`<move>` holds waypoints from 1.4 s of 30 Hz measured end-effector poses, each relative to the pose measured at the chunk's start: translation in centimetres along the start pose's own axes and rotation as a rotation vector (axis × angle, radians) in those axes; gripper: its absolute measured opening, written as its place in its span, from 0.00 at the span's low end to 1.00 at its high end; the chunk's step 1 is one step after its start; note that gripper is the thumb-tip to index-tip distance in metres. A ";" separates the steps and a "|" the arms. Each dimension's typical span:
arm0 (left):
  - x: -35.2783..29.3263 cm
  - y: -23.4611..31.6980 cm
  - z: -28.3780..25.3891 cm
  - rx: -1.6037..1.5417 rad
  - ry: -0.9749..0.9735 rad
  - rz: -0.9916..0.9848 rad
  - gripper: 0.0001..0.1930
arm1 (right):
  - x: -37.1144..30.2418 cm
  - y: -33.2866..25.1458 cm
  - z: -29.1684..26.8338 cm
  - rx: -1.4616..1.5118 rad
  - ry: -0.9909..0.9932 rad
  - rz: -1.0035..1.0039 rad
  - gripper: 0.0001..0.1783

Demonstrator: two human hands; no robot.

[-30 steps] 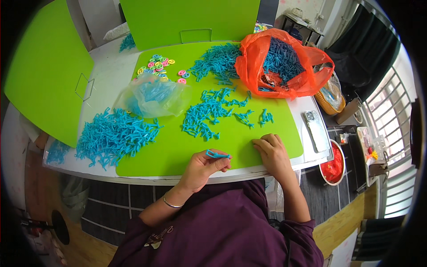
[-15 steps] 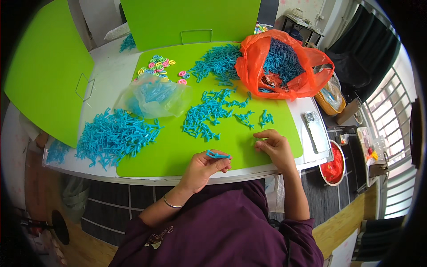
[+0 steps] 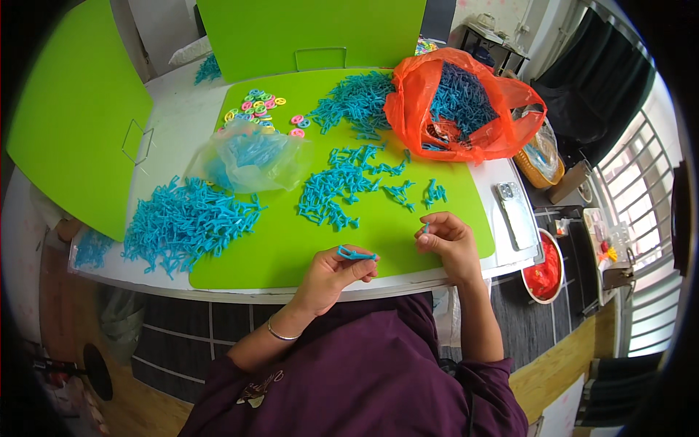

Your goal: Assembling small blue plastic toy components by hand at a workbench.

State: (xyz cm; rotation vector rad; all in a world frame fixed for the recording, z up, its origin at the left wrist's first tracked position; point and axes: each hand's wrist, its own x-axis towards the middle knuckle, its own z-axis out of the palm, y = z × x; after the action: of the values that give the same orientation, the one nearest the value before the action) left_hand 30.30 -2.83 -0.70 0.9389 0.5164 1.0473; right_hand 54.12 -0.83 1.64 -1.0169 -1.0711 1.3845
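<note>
clip (image 3: 353,253) sits in your left hand (image 3: 329,280), pinched between thumb and fingers above the near part of the green mat (image 3: 266,258). your right hand (image 3: 451,242), apart from it, pinches a small blue bit (image 3: 426,229), mostly hidden by the fingers. just beyond that hand lies a small blue cluster (image 3: 435,193); farther left, a loose pile (image 3: 331,191) spreads on the mat. left again are a clear bag (image 3: 273,167) and a bigger heap (image 3: 188,222), with coloured rings (image 3: 298,132) behind the bag. to the right, a phone (image 3: 517,218) lies on the white table (image 3: 486,175); beyond, a red bag (image 3: 510,120) gapes around blue pieces (image 3: 466,95).
</note>
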 end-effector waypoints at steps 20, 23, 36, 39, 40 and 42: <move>0.3 -0.2 0.3 0.154 0.060 0.002 0.08 | -1.2 0.3 4.8 0.367 -0.258 0.282 0.10; 0.2 0.3 0.8 0.189 0.071 0.000 0.08 | -1.3 -0.1 5.2 0.351 -0.234 0.332 0.09; -0.7 0.0 1.5 0.553 0.020 0.152 0.02 | -1.6 -1.4 3.5 -0.105 -0.409 0.330 0.07; -0.7 0.4 2.0 0.695 0.032 0.223 0.02 | -2.1 -1.2 3.6 -0.129 -0.367 0.322 0.07; -0.6 0.1 1.9 0.693 0.044 0.216 0.02 | -2.2 -1.2 3.7 -0.127 -0.364 0.318 0.07; -0.7 -0.3 1.5 0.698 0.053 0.211 0.03 | -2.4 -1.1 4.1 -0.081 -0.323 0.318 0.06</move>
State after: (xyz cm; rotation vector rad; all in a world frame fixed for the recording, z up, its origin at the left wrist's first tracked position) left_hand 31.28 -4.14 -0.16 1.6091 0.8690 1.0990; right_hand 50.62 -3.50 3.74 -1.0788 -1.2462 1.8216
